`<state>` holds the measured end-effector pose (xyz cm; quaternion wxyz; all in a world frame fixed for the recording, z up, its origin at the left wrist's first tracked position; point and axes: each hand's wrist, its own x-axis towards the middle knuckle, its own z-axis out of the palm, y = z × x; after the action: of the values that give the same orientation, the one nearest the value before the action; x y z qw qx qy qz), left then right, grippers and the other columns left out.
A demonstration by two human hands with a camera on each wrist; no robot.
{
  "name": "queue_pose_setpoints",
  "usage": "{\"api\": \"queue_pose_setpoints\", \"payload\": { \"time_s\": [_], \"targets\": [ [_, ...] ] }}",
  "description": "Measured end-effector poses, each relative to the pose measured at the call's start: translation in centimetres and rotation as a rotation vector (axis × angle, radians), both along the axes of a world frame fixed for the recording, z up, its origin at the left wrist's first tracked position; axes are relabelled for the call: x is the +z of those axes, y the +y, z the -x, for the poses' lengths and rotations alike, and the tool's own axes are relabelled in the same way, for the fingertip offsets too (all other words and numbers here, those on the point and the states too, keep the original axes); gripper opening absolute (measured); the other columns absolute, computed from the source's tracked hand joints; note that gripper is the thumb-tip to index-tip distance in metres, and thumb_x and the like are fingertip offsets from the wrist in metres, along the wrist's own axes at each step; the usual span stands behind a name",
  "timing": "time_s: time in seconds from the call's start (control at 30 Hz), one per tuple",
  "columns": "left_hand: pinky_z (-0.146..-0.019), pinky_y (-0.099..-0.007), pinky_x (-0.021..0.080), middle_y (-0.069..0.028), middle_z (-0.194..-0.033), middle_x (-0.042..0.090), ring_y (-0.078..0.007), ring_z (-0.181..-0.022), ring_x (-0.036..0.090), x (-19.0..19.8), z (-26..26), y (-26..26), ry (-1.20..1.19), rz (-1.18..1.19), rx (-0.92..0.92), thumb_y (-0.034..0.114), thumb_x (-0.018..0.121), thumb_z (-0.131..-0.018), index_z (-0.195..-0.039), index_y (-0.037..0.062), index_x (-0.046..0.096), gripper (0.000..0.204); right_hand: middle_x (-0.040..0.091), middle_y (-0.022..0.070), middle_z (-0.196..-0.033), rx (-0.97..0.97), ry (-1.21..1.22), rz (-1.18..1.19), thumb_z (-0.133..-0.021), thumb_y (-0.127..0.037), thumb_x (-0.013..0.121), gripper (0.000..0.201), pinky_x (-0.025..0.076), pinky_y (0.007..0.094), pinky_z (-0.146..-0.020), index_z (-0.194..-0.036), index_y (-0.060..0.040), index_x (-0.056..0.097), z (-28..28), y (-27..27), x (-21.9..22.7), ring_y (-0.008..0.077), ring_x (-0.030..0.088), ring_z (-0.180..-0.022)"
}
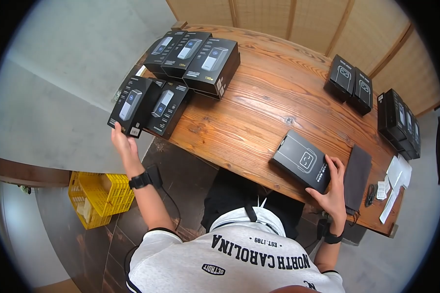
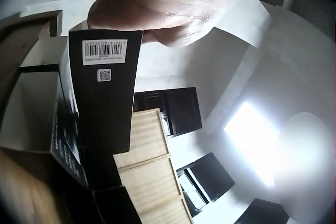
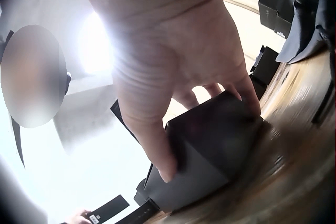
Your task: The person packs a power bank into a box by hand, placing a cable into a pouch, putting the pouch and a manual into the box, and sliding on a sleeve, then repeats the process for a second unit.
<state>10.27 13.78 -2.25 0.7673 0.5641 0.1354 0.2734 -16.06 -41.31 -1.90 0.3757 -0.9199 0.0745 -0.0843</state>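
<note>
At the table's left end my left hand grips a black product box by its near end, which carries a white label. The left wrist view shows a barcode and a square code on this end of the box, with the hand at its edge. Beside it lies a matching box. My right hand spans the end of a flatter black box with a line drawing on its lid, near the front edge. In the right wrist view, thumb and fingers hold opposite sides of this box.
Three more product boxes stand at the back left of the wooden table. Flat boxes and upright boxes line the far right. A dark cloth pouch, coiled cable and papers lie right. A yellow crate stands on the floor.
</note>
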Motion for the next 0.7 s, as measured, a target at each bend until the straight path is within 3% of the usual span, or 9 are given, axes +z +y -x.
{"api": "queue_pose_setpoints", "payload": {
  "time_s": [0.23,0.37,0.4,0.47,0.5,0.57,0.6,0.67,0.7],
  "targets": [
    [-0.095,-0.0426,0.054,-0.0155,-0.123,0.063,-0.0264,-0.109,0.065,-2.8,-5.6,1.3,0.085,0.097,-0.101,0.023,0.051,-0.108,-0.129,-0.0049,0.053,0.035,0.043,0.0216,-0.146,0.0,-0.058,0.041,-0.066,-0.024,0.089,0.09,0.042,0.0459,-0.11,-0.145,-0.0068,0.05,0.0,0.0,-0.3,0.0411,0.047,-0.134],
    [-0.099,-0.0451,0.052,-0.0174,-0.127,0.062,-0.0288,-0.112,0.064,-2.2,-5.2,0.0,0.028,0.1,-0.131,0.029,0.055,-0.106,-0.133,-0.0082,0.053,0.046,0.048,0.0214,-0.143,-0.041,-0.101,0.07,-0.068,-0.028,0.089,0.084,0.042,0.0468,-0.108,-0.141,-0.0054,0.054,0.0,0.5,-0.5,0.0406,0.049,-0.131],
    [-0.102,-0.0443,0.05,-0.0169,-0.127,0.062,-0.0283,-0.114,0.063,-2.4,-4.6,0.1,-0.044,0.074,-0.157,0.023,0.057,-0.105,-0.133,-0.0075,0.053,0.041,0.048,0.0214,-0.143,-0.044,-0.121,0.105,-0.069,-0.03,0.089,0.084,0.041,0.0472,-0.109,-0.141,-0.0056,0.054,0.0,0.5,-0.5,0.0405,0.049,-0.131],
    [-0.104,-0.0404,0.048,-0.0154,-0.129,0.061,-0.0263,-0.118,0.061,-2.4,-3.0,-0.2,0.01,-0.088,0.027,0.016,0.057,-0.104,-0.131,-0.0055,0.054,0.035,0.05,0.0211,-0.142,-0.074,-0.122,0.122,-0.069,-0.032,0.088,0.083,0.039,0.0479,-0.109,-0.141,-0.0063,0.055,0.1,0.9,-0.4,0.0408,0.049,-0.13],
    [-0.104,-0.0404,0.048,-0.0154,-0.129,0.061,-0.0263,-0.118,0.061,-1.6,-1.9,-2.2,0.011,-0.089,0.014,0.016,0.057,-0.104,-0.131,-0.0055,0.054,0.035,0.05,0.0212,-0.142,-0.084,-0.122,0.135,-0.069,-0.032,0.088,0.083,0.039,0.0476,-0.109,-0.141,-0.0065,0.055,0.1,1.0,-0.4,0.0409,0.049,-0.131],
    [-0.105,-0.0377,0.045,-0.0136,-0.13,0.061,-0.0236,-0.12,0.059,0.3,1.1,-7.7,-0.027,-0.594,0.534,0.008,0.055,-0.102,-0.131,-0.0037,0.054,0.031,0.049,0.0215,-0.143,-0.086,-0.13,0.155,-0.07,-0.032,0.088,0.082,0.038,0.0485,-0.11,-0.141,-0.0076,0.056,0.2,1.2,-0.5,0.041,0.048,-0.132],
    [-0.105,-0.0377,0.045,-0.0136,-0.13,0.061,-0.0236,-0.12,0.059,0.4,2.0,-9.1,-0.028,-0.593,0.528,0.008,0.055,-0.102,-0.131,-0.0037,0.054,0.031,0.049,0.0215,-0.143,-0.092,-0.129,0.156,-0.07,-0.032,0.088,0.082,0.038,0.0485,-0.11,-0.141,-0.0076,0.056,0.2,1.1,-0.5,0.041,0.048,-0.132],
    [-0.106,-0.0357,0.044,-0.0127,-0.13,0.06,-0.0224,-0.121,0.057,0.6,3.7,-11.4,-0.26,-0.825,0.153,0.004,0.053,-0.101,-0.13,-0.0027,0.055,0.03,0.048,0.0221,-0.145,-0.049,-0.099,0.07,-0.072,-0.032,0.086,0.08,0.034,0.0513,-0.115,-0.142,-0.009,0.056,0.3,0.7,-0.5,0.041,0.044,-0.138],
    [-0.105,-0.0342,0.044,-0.0116,-0.127,0.063,-0.0211,-0.119,0.059,1.0,4.4,-13.7,-0.284,-0.804,-0.027,0.0,0.052,-0.1,-0.125,-0.0016,0.06,0.026,0.048,0.0221,-0.145,-0.054,-0.097,0.071,-0.072,-0.032,0.086,0.08,0.034,0.0513,-0.115,-0.142,-0.009,0.056,0.2,0.4,-0.2,0.041,0.044,-0.138]
  ]
}}
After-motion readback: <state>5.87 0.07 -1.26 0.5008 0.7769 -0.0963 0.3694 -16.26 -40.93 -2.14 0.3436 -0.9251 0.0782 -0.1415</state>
